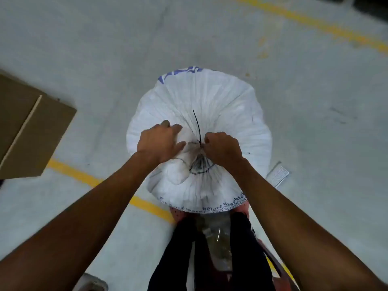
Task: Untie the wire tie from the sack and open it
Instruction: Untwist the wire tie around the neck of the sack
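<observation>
A full white woven sack (220, 106) with blue print stands upright on the floor in front of me, its mouth gathered into pleats at the centre. A thin black wire tie (197, 124) binds the gathered neck, its free tail pointing away from me. My left hand (160, 141) rests on the sack just left of the neck, fingers spread and pressing the fabric. My right hand (223, 147) is closed at the right side of the knot, fingers curled against the tie. The knot itself is partly hidden between the hands.
A brown cardboard box (31, 131) lies on the grey concrete floor at the left. Yellow painted lines (144, 204) cross the floor near my legs and at the top right. A small white tag (278, 174) lies by the sack's right side.
</observation>
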Demonstrator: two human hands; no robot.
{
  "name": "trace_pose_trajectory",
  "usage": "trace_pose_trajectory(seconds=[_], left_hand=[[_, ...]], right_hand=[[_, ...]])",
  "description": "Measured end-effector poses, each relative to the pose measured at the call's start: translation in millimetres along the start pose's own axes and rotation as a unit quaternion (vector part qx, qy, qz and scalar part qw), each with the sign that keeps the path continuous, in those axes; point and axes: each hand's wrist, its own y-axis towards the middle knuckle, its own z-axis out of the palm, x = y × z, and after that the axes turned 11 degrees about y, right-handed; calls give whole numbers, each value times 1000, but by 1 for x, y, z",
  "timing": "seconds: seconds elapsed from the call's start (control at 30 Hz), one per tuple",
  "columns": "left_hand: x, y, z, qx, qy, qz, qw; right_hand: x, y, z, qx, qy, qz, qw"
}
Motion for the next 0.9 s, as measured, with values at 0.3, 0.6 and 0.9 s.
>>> trace_pose_trajectory(seconds=[0.3,0.6,0.9], left_hand=[[-8,15,27,-36,111,-24,993],[-21,48,31,-77,129,25,988],[-10,91,63,80,-186,79,976]], right_hand=[[-17,-4,35,-43,98,-5,994],[-15,-8,70,-177,209,55,960],[-27,1,96,-234,230,91,940]])
